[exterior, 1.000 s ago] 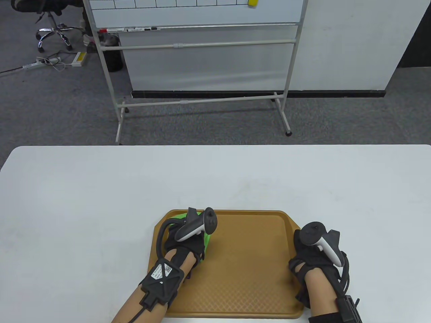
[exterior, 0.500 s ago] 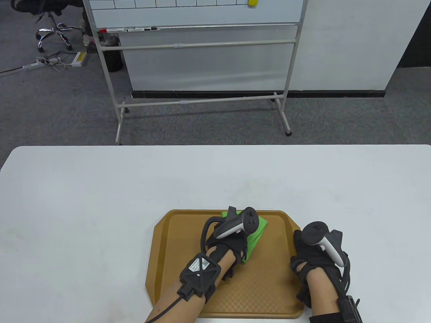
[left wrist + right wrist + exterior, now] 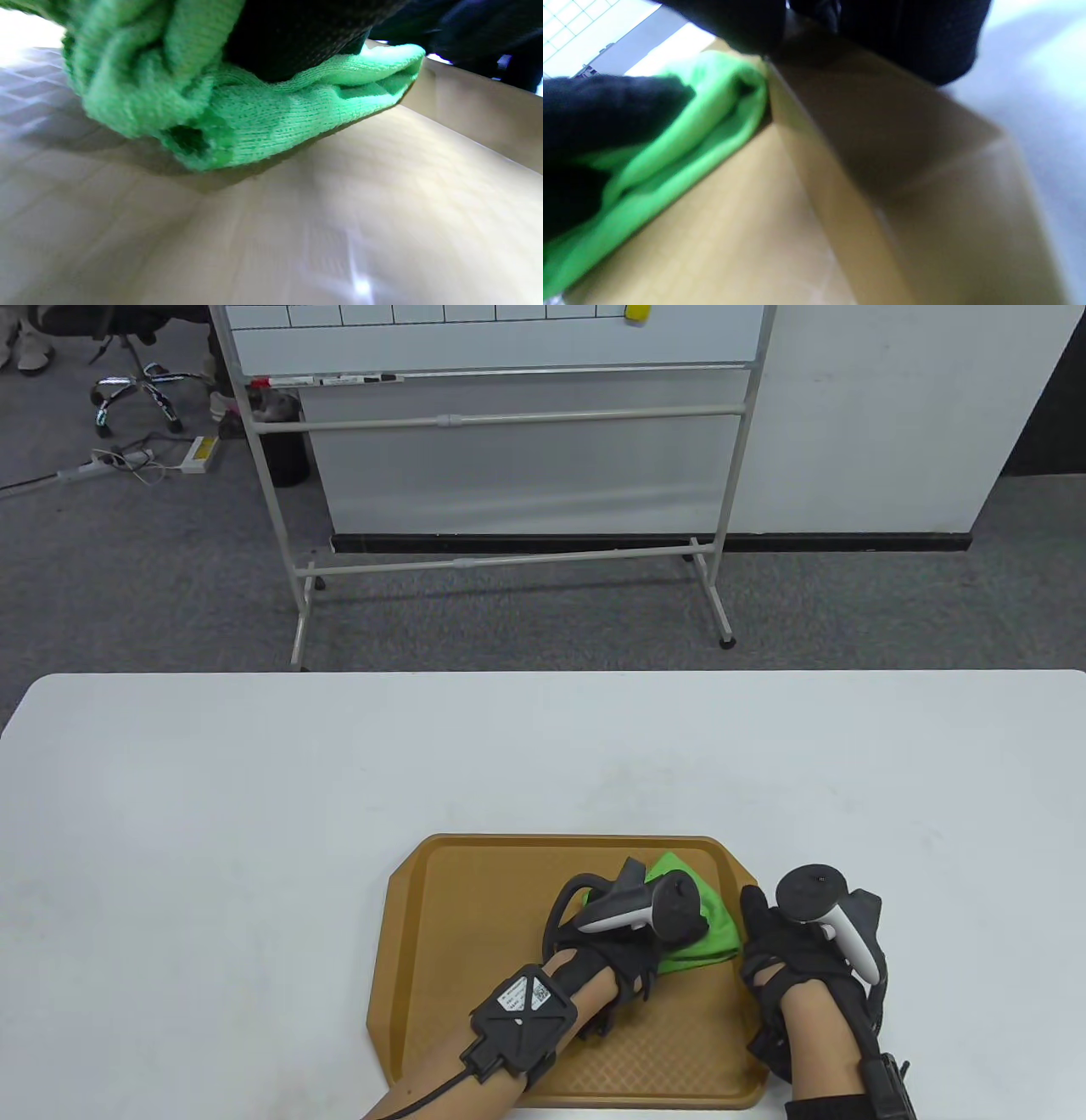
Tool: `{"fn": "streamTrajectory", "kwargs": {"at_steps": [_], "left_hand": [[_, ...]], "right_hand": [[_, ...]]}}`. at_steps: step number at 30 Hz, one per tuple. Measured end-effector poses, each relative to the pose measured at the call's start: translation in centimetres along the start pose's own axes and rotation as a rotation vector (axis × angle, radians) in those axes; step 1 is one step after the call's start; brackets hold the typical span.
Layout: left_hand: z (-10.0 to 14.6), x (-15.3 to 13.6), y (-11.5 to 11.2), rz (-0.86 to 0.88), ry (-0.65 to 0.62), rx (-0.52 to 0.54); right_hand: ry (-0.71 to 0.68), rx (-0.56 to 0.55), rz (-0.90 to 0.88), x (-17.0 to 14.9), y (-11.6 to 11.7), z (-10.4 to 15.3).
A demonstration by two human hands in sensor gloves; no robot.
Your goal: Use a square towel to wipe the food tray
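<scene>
Desk, white, stands on grey carpet with a whiteboard beyond. Tray lies at the near edge, long axis left-right. Left hand presses the bunched towel at the tray's right end. Right hand holds the right rim.

In the table view, the left hand and its tracker cover much of the green towel, hiding the fingers' grip on it. The brown tray has its near edge cut off by the bottom of the frame, as are both forearms. The right hand covers the tray's right rim. Both wrist views are blurred, and the tray's texture is smeared.
</scene>
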State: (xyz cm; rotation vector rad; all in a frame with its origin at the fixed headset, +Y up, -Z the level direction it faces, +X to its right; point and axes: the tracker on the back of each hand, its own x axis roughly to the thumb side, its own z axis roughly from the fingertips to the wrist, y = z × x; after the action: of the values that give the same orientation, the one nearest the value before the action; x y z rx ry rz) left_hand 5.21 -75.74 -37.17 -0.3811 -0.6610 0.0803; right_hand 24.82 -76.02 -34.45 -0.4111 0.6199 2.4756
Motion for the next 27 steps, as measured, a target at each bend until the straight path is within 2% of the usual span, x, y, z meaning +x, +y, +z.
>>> {"fn": "streamTrajectory", "kwargs": {"at_steps": [8, 13, 21, 27], "left_hand": [[4.5, 2.3, -2.0, -0.048, -0.216, -0.089], [7.4, 2.2, -2.8, -0.115, -0.207, -0.085], [13.1, -2.7, -3.0, -0.098, -0.11, -0.14], [17.3, -6.8, -2.2, -0.251, 0.026, -0.18]], "right_hand": [[0.022, 0.02, 0.068, 0.6, 0.5, 0.1], [0.031, 0.021, 0.101, 0.8, 0.6, 0.0], [0.034, 0.018, 0.105, 0.8, 0.6, 0.1], [0.033, 0.02, 0.103, 0.8, 0.6, 0.1]]}}
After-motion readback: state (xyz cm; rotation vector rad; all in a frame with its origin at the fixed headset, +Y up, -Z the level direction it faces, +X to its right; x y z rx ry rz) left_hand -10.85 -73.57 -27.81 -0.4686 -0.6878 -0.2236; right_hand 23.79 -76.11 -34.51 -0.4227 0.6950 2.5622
